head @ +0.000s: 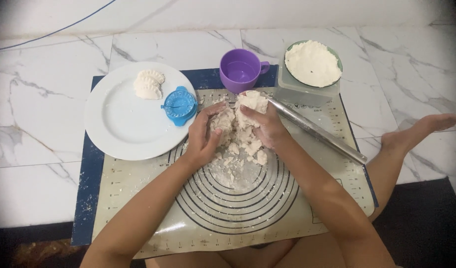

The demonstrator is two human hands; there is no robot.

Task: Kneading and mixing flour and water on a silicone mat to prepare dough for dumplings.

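Both hands work a crumbly lump of dough (240, 116) in the upper middle of a silicone baking mat (138, 198) printed with concentric circles. The left hand (204, 135) curls its fingers around the dough's left side, and the right hand (267, 126) presses against its right side with fingers bent over the top; each hand is clamped on the dough, so the lump sits squeezed between them. Loose dough scraps and flour (235, 166) lie on the mat just below the hands.

A steel rolling pin (315, 130) lies diagonally just right of the right hand. A purple cup (240, 69) stands just above the dough, holding what seems to be water. Right of it, a bowl of white filling (313, 63) rests on a clear container (292, 92). To the left, a white plate (123, 124) holds two folded dumplings (148, 83) and a blue dumpling press (179, 104) at its right edge. The person's bare foot (421, 130) rests on the marble floor (34, 124).
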